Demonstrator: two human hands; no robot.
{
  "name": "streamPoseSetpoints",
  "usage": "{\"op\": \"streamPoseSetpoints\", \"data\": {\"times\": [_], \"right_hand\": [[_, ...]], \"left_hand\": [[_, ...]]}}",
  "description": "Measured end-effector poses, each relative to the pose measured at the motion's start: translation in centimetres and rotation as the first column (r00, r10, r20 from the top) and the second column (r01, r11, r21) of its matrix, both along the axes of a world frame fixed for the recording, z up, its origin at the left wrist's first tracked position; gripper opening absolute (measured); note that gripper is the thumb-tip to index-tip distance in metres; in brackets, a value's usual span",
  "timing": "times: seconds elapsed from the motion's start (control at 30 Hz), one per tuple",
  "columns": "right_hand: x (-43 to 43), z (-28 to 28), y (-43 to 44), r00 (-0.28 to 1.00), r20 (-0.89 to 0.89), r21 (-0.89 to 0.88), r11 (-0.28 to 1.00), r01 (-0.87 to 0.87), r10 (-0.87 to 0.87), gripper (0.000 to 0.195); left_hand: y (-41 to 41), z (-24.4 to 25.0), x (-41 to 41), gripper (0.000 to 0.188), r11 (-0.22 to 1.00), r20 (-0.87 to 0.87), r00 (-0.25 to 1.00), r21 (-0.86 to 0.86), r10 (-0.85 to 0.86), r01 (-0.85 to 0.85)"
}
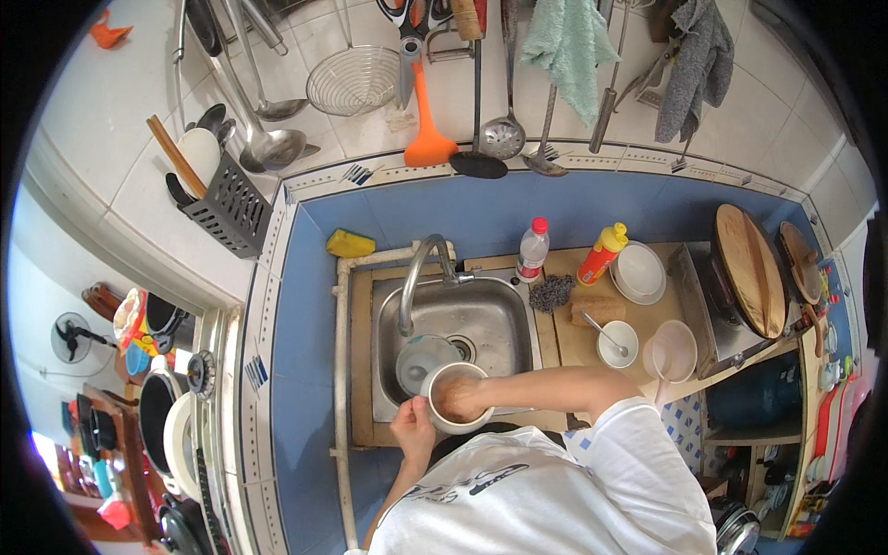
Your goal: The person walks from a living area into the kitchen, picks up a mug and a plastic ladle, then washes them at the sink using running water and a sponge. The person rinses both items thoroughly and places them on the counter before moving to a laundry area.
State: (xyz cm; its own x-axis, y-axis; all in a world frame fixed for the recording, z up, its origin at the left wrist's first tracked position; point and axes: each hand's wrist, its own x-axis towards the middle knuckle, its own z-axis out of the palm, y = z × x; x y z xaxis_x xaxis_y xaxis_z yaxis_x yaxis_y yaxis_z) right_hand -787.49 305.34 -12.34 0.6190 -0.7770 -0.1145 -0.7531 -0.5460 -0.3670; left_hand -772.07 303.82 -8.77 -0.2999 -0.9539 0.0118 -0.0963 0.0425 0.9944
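Observation:
Over the front edge of the sink I have a round white pot [431,418] with brownish contents or inner wall. My left hand [414,424] pinches its left side at the rim. My right hand [466,399] reaches down into the pot from the right; its fingers are blurred and partly hidden inside. Behind the pot, a translucent bowl [424,350] rests in the stainless steel sink [496,312], beside the drain [463,347]. The curved faucet [409,291] hangs above that bowl, and no stream of water shows.
Right of the sink stand a red-capped plastic bottle [533,253], a yellow-topped squeeze bottle [602,257], a scouring pad [552,293], a loofah [598,310], a small bowl with a spoon [617,355], stacked white dishes [639,270] and a translucent ladle [670,350]. Utensils, including an orange spatula [427,142], hang behind.

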Motion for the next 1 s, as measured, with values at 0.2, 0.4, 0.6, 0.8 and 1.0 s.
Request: {"op": "streamPoseSetpoints", "data": {"times": [0.2, 0.4, 0.6, 0.8, 1.0], "right_hand": [[2.2, -2.8, -0.6, 0.922, -0.260, 0.425, 0.824, 0.375, -0.286, 0.032], [1.2, -6.4, -0.7, 0.743, -0.017, 0.928, 0.265, 0.261, -0.669, 0.043], [1.5, 5.7, 0.7, 0.783, 0.046, 0.715, 0.569, 0.407, -0.620, 0.041], [1.3, 3.9, 0.6, 0.886, -0.027, 0.367, 0.819, 0.440, -0.464, 0.020], [0.4, 0.8, 0.7, 0.991, 0.135, 0.000, 1.000, 0.024, -0.024, 0.021]], "left_hand": [[0.8, -1.3, 0.5, 0.024, 0.999, -0.035, 0.999, 0.034, 0.025, -0.023], [1.4, -0.8, 0.4, 0.023, 0.996, -0.035, 0.999, 0.084, 0.014, -0.011], [1.3, -0.9, 0.3, 0.023, 0.999, -0.023, 0.999, 0.043, -0.026, 0.027], [1.3, -1.1, 0.5, 0.024, 0.995, -0.081, 0.996, 0.088, -0.043, 0.050], [1.4, -1.4, 0.6, 0.023, 0.995, -0.081, 0.994, 0.067, -0.069, 0.074]]}}
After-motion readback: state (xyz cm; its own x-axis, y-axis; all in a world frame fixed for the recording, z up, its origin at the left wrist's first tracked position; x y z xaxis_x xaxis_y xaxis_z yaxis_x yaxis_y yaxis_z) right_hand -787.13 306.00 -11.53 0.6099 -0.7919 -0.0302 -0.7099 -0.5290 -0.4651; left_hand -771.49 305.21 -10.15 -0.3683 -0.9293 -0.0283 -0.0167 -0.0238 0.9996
